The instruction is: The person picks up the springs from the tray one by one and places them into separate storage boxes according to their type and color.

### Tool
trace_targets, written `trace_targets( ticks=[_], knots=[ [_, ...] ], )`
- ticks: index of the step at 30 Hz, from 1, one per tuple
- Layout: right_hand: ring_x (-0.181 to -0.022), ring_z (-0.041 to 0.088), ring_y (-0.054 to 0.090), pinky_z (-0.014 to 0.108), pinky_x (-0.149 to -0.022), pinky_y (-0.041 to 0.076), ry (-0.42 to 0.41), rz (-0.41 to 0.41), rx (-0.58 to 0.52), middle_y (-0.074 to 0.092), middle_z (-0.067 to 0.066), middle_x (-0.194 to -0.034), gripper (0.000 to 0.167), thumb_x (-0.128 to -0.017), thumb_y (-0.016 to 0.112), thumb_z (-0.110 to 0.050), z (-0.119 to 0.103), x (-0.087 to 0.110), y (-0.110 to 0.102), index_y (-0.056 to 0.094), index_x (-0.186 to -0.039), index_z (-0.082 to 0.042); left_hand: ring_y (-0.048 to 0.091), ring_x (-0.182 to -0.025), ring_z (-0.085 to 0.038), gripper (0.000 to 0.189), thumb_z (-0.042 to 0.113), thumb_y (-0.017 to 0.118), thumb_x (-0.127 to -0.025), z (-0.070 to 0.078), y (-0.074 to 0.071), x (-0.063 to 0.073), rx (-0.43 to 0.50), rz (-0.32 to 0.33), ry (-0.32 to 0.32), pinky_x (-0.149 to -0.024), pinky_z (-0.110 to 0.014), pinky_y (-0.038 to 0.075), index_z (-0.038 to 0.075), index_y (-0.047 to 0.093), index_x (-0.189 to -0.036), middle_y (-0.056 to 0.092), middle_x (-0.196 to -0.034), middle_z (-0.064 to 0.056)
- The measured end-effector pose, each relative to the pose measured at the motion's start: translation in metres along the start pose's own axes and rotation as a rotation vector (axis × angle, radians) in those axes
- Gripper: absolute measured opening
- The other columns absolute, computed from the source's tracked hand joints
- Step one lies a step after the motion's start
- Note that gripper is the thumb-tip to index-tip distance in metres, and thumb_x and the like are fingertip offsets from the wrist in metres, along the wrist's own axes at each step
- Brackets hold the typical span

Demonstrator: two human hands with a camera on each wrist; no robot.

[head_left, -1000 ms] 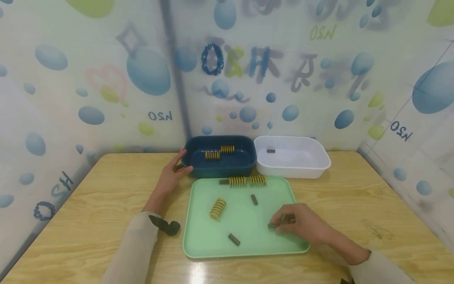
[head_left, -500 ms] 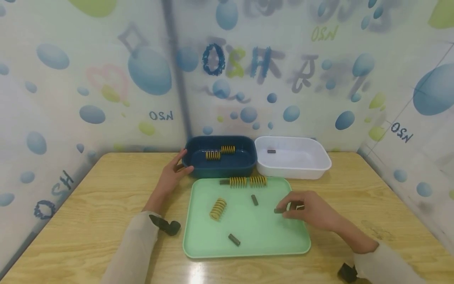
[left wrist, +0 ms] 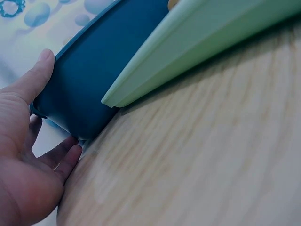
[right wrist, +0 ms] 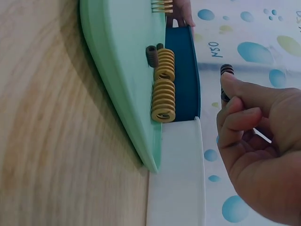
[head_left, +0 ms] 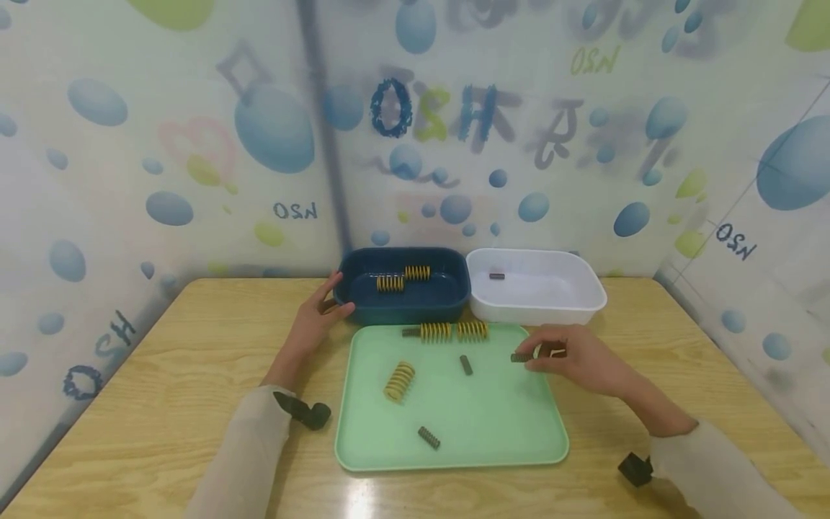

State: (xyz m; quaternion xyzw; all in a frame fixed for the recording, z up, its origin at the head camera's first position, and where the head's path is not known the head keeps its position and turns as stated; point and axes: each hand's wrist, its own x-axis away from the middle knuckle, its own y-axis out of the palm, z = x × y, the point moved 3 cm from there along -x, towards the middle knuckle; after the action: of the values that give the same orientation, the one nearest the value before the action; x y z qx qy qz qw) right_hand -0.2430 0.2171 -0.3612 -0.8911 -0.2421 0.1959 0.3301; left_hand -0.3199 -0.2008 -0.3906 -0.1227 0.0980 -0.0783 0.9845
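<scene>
Between thumb and fingertips, my right hand [head_left: 577, 357] pinches a small dark coil spring [head_left: 521, 357] above the right side of the green tray [head_left: 493, 432]. The right wrist view shows both ends of this spring [right wrist: 226, 69] poking past the thumb. My left hand [head_left: 314, 317] holds the left end of the dark blue bin [head_left: 405, 315], thumb at the near corner and fingers round the far one. Two yellow springs [head_left: 390, 284] lie inside that bin. A white bin [head_left: 538, 315] beside it contains one small dark spring [head_left: 496, 276].
On the tray lie a tilted yellow spring [head_left: 399, 382] and two loose dark springs, one nearer the front [head_left: 429, 437]. Along its back edge, two more yellow springs [head_left: 435, 332] line up with a dark spring [head_left: 411, 333]. A patterned wall [head_left: 415, 180] rises behind the wooden table [head_left: 220, 346].
My right hand has lifted the dark spring from the tray's right part and carried it back and slightly right, toward the white bin. The left hand stays at the blue bin.
</scene>
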Motion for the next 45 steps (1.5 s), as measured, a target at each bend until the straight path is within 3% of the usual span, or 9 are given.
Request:
trace_targets(
  ticks=[7, 16, 31, 35, 45],
  knots=[
    [-0.079, 0.015, 0.063, 0.027, -0.067, 0.054, -0.018, 0.029, -0.013, 0.071, -0.004, -0.097, 0.018, -0.086, 0.072, -0.008, 0.006, -0.009, -0.012, 0.071, -0.102, -0.015, 0.034, -0.133, -0.043, 0.066, 0.014, 0.063, -0.094, 0.001, 0.0, 0.0, -0.012, 0.0, 0.006, -0.108, -0.049, 0.03, 0.007, 0.029, -0.15, 0.013, -0.159, -0.009],
    [-0.078, 0.016, 0.061, 0.026, -0.067, 0.054, 0.037, 0.064, 0.026, 0.07, -0.002, -0.095, 0.017, -0.086, 0.072, -0.009, 0.014, -0.018, -0.029, 0.071, -0.101, -0.016, 0.033, -0.132, -0.046, 0.067, 0.013, 0.063, -0.093, 0.001, 0.0, -0.002, -0.005, 0.001, 0.013, -0.108, -0.05, 0.029, 0.006, 0.029, -0.15, 0.013, -0.158, -0.01],
    [-0.076, 0.021, 0.06, 0.024, -0.06, 0.05, 0.086, 0.092, 0.044, 0.069, 0.009, -0.094, 0.016, -0.086, 0.07, -0.003, 0.032, -0.037, -0.048, 0.073, -0.101, -0.004, 0.033, -0.132, -0.046, 0.067, 0.013, 0.064, -0.093, 0.001, 0.0, -0.001, -0.013, 0.006, 0.013, -0.109, -0.05, 0.028, 0.005, 0.029, -0.15, 0.014, -0.158, -0.011],
    [-0.081, 0.024, 0.059, 0.023, -0.066, 0.051, 0.086, 0.089, 0.065, 0.07, 0.011, -0.097, 0.016, -0.086, 0.069, -0.001, 0.04, -0.043, -0.051, 0.072, -0.102, -0.001, 0.033, -0.132, -0.044, 0.066, 0.014, 0.063, -0.093, 0.003, 0.001, 0.0, -0.015, 0.006, 0.006, -0.108, -0.049, 0.029, 0.006, 0.029, -0.15, 0.013, -0.158, -0.01],
    [-0.095, 0.021, 0.06, 0.021, -0.078, 0.05, 0.129, 0.051, 0.071, 0.07, 0.004, -0.105, 0.017, -0.089, 0.07, -0.014, 0.058, -0.061, -0.062, 0.073, -0.105, -0.01, 0.035, -0.132, -0.042, 0.066, 0.013, 0.064, -0.093, 0.001, 0.001, -0.001, -0.012, 0.008, -0.003, -0.107, -0.048, 0.032, 0.007, 0.03, -0.15, 0.013, -0.159, -0.008]
  ],
)
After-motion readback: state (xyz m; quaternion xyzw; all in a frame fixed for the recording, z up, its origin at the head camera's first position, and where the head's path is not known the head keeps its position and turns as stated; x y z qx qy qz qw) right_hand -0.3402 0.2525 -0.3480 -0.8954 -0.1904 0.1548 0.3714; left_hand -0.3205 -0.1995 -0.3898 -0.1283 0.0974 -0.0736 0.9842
